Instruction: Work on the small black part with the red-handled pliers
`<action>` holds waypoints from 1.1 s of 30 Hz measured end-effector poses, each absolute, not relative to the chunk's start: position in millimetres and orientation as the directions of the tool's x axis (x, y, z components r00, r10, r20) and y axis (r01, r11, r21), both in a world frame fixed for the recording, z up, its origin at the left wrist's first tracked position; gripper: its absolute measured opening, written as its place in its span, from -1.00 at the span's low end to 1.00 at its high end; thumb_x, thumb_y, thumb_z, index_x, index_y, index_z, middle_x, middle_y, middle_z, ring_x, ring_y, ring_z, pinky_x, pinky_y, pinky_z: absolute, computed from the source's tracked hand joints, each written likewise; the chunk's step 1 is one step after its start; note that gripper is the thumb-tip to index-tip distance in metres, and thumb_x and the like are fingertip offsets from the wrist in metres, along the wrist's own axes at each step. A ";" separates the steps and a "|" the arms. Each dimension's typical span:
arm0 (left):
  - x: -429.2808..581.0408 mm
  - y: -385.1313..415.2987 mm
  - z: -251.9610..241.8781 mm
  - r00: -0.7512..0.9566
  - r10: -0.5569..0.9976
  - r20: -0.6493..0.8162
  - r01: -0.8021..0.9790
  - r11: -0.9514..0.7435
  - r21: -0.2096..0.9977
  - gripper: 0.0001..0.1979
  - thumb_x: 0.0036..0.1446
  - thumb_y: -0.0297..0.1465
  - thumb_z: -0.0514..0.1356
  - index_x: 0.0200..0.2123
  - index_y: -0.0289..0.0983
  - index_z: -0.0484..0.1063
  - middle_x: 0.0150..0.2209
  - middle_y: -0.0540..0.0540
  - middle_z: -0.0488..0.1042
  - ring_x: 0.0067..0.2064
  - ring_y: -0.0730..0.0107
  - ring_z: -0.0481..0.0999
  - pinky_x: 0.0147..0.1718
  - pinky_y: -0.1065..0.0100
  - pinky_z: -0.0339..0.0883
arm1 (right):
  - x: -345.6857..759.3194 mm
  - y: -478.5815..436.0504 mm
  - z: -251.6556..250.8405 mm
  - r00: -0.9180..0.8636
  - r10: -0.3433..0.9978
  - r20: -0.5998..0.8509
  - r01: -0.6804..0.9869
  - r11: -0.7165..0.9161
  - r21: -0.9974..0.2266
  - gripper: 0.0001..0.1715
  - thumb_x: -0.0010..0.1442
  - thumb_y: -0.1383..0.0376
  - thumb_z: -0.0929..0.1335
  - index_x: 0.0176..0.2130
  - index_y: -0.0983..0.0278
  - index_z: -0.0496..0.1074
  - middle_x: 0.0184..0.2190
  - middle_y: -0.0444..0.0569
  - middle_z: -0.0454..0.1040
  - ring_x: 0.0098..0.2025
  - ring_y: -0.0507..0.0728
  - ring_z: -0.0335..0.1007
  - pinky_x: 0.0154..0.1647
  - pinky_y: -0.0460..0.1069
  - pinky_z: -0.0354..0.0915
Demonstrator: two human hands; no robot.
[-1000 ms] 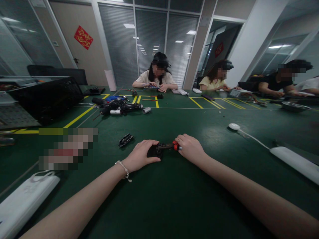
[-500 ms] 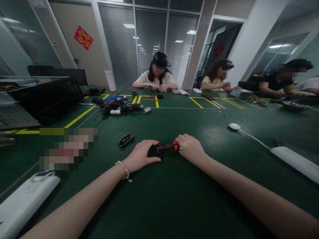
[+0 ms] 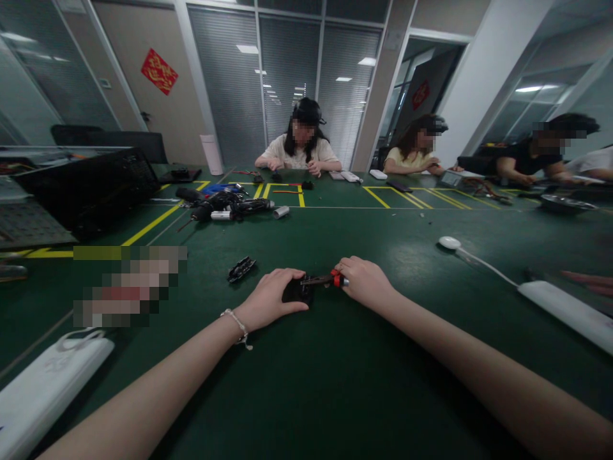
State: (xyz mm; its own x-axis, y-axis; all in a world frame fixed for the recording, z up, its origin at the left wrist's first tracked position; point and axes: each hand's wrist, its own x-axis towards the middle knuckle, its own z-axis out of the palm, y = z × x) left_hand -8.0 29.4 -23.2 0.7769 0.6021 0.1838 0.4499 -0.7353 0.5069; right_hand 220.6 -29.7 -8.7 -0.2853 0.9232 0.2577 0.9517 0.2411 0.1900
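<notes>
My left hand (image 3: pixel 274 295) is closed around a small black part (image 3: pixel 297 291) on the green table, thumb on the near side and fingers on the far side. Red-handled pliers (image 3: pixel 322 280) are in my right hand (image 3: pixel 363 278), their dark jaws pointing left and reaching the black part. Whether the jaws grip a piece of it cannot be made out. Just beyond my left hand lies a second black piece (image 3: pixel 242 270) with an uneven, hollow-looking top.
A heap of dark tools and cables (image 3: pixel 225 203) lies farther off, beside a grey cylinder (image 3: pixel 281 212). White power banks flank my arms, left (image 3: pixel 57 390) and right (image 3: pixel 565 313). A black computer case (image 3: pixel 90 188) stands at left. Several people sit across the table (image 3: pixel 364 223).
My hands, the black part and the pliers stay almost in place. Across the table, the facing person's hands have moved apart. Reddish, blurred fingers have come in at the right edge.
</notes>
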 end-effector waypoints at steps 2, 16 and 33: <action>-8.0 29.3 -23.2 0.779 0.600 0.181 0.449 -0.736 0.507 -0.43 -0.06 -0.11 0.18 0.01 -0.15 0.15 0.02 -0.07 0.25 0.03 0.17 0.20 -0.04 0.16 0.08 | 220.6 -28.5 -6.7 -0.277 0.931 0.237 0.954 0.239 0.180 -0.71 -0.04 0.35 0.28 -0.23 0.31 0.36 -0.30 -0.03 0.39 -0.32 0.07 0.26 -0.37 -0.07 0.21; -8.0 28.0 -20.8 0.779 0.606 0.160 0.462 -0.727 0.508 -0.44 -0.07 -0.12 0.19 0.00 -0.16 0.16 0.00 -0.07 0.26 0.03 0.18 0.21 -0.04 0.16 0.08 | 221.5 -24.8 -6.8 -0.277 0.938 0.210 0.956 0.247 0.158 -0.73 -0.02 0.32 0.26 -0.24 0.29 0.36 -0.32 -0.02 0.38 -0.31 0.07 0.25 -0.37 -0.08 0.19; -8.3 27.9 -20.2 0.777 0.611 0.152 0.457 -0.713 0.532 -0.45 -0.05 -0.11 0.17 0.01 -0.14 0.15 0.01 -0.07 0.25 0.03 0.16 0.20 -0.04 0.14 0.08 | 218.0 -35.2 -13.9 -0.313 0.892 0.326 0.936 0.231 0.266 -0.71 -0.01 0.39 0.25 -0.21 0.37 0.36 -0.30 0.04 0.36 -0.30 0.10 0.20 -0.28 -0.04 0.16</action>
State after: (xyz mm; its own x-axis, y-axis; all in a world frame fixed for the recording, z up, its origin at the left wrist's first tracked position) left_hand -8.3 27.9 -20.2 0.7768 0.6113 0.1515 0.4570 -0.7126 0.5323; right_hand 218.0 -35.2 -13.9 -0.3134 0.8919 0.3262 0.9357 0.2315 0.2662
